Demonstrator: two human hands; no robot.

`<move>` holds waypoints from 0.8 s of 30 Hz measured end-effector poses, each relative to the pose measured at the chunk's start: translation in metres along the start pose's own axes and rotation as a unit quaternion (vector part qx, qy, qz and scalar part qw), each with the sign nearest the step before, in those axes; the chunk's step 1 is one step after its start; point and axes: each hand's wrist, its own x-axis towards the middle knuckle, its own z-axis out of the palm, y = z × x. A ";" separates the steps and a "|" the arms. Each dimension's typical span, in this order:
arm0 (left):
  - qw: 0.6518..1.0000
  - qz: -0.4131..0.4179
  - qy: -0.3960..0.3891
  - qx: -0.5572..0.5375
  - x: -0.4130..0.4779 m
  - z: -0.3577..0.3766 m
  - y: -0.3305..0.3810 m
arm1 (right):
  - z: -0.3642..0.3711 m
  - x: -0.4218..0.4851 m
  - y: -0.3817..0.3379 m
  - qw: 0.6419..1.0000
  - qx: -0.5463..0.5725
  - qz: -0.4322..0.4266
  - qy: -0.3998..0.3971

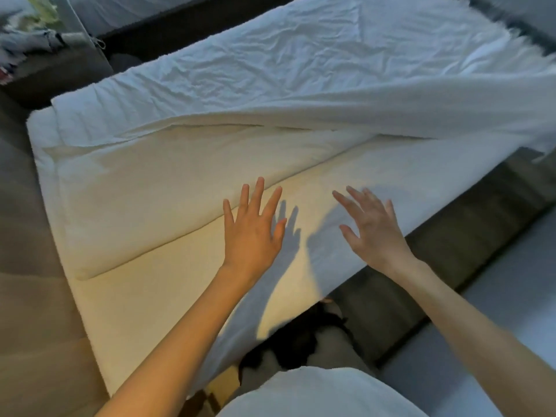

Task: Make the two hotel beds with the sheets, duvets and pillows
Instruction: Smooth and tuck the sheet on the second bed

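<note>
A bed with a white fitted sheet (144, 296) fills the middle of the head view. A creased white duvet (270, 76) covers its far part, and its near right edge (451, 115) billows above the mattress. A flat pale pillow or folded layer (150, 200) lies across the bed under the duvet's edge. My left hand (255, 227) is flat, fingers spread, over the seam where that layer meets the sheet. My right hand (370, 224) hovers beside it with fingers spread, holding nothing.
A second bed's white bedding (126, 7) shows at the top behind a dark gap. A dark side table with clutter (33, 49) stands top left. The dark bed base (451, 245) and pale floor (496, 296) lie to the right.
</note>
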 end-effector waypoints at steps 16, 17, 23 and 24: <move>0.990 0.137 -0.014 0.037 0.170 0.044 0.321 | -0.121 -0.018 0.300 0.986 -0.027 0.155 0.060; 0.990 0.139 -0.015 0.035 0.183 0.047 0.344 | -0.130 -0.017 0.321 0.984 -0.025 0.163 0.062; 0.983 0.179 -0.034 0.038 0.257 0.060 0.460 | -0.168 -0.014 0.439 0.971 -0.013 0.220 0.090; 0.980 0.191 -0.037 0.039 0.270 0.063 0.476 | -0.172 -0.013 0.458 0.968 -0.013 0.233 0.094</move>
